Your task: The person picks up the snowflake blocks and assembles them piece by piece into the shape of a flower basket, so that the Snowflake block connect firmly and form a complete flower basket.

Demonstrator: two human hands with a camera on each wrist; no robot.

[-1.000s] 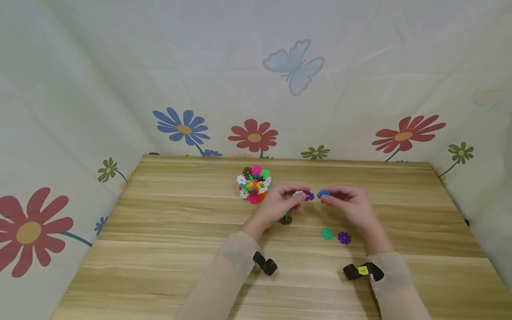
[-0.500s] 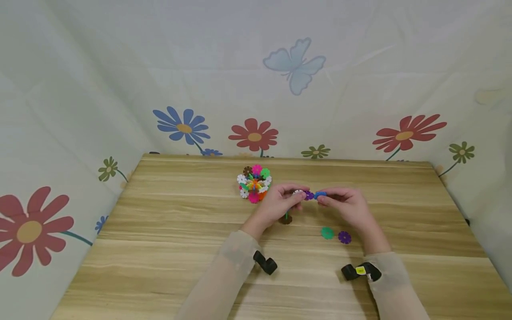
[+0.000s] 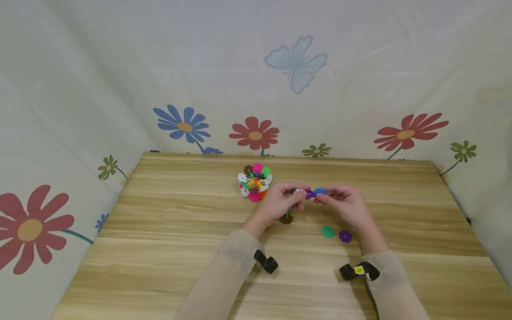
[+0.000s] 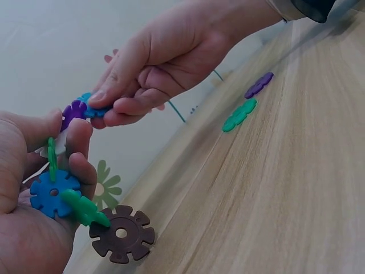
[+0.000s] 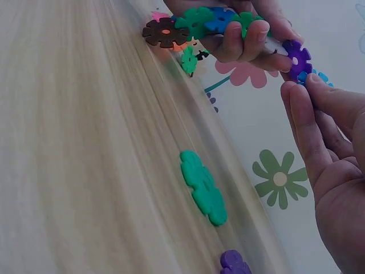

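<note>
My left hand (image 3: 282,202) holds a chain of notched plastic discs, pinching it near the white disc (image 4: 61,141). Along the chain in the left wrist view come a green disc (image 4: 52,160), a blue disc (image 4: 50,193), another green one and a brown disc (image 4: 122,234) at the hanging end. A purple disc (image 5: 297,60) sticks out past the left fingertips. Thumb and fingers of my right hand (image 3: 348,202) pinch a bright blue disc (image 4: 94,107), its edge meeting the purple disc's edge. The fingers hide part of both discs.
On the wooden table (image 3: 180,249), a green disc (image 3: 328,231) and a purple disc (image 3: 345,236) lie flat below the hands. A round, multicoloured build of joined discs (image 3: 255,183) stands left of the left hand. A patterned cloth (image 3: 224,66) hangs behind the table.
My right hand has moved left, bringing the bright blue disc from a gap's distance up against the purple disc. The left hand has stayed nearly in place.
</note>
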